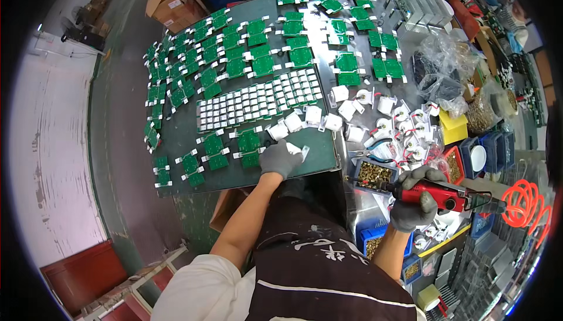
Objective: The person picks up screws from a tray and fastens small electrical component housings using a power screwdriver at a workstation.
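Fingers: right hand [414, 210] wraps around red screwdriver [447, 192] | left hand [278, 159] extended forward, grip unclear

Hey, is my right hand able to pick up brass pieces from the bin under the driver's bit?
Probably not: your right hand is wrapped around the red power driver, so it looks occupied, though the brass pieces lie close by, mostly uncovered.

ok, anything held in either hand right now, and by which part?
Right hand: red power driver, gripped around its body. Left hand: fingers at a white part; can't tell if it's gripped.
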The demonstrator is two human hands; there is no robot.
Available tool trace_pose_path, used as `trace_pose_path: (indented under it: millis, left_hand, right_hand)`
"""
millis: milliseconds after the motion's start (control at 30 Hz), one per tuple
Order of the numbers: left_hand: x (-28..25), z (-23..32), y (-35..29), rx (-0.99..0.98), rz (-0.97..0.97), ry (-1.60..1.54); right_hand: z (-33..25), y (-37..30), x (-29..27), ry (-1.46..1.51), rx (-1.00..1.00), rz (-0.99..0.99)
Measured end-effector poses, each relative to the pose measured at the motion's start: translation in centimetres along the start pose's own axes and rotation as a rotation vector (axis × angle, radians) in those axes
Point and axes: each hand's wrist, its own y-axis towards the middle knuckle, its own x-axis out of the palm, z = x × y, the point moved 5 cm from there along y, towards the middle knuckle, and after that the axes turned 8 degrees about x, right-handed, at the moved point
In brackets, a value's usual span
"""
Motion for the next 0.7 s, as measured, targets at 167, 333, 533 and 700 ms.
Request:
trace_pose_path:
  millis: [167,333,533,700]
  left_hand:
    - [5.6,1.9,1.8,-0.065,-0.186,-1.645]
    - [5.9,4.7,0.6,-0.085,-0.049,-1.635]
    - [6.1,3.4,-0.1,-0.077,0.227,-1.422]
    - [9.1,1.7,-0.2,0.052,0.122,-1.64]
  right_hand:
    - [-0.2,-0.1,0.1,0.02,-0.028,0.089]
    - [0.3,-0.1,0.7,-0.007,-0.005,0.095]
    - [1.2,-0.5,2.0,-0.008,0.004,0.05]
    - [2.7,-1.3,3.3,0.015,-0.019,0.012]
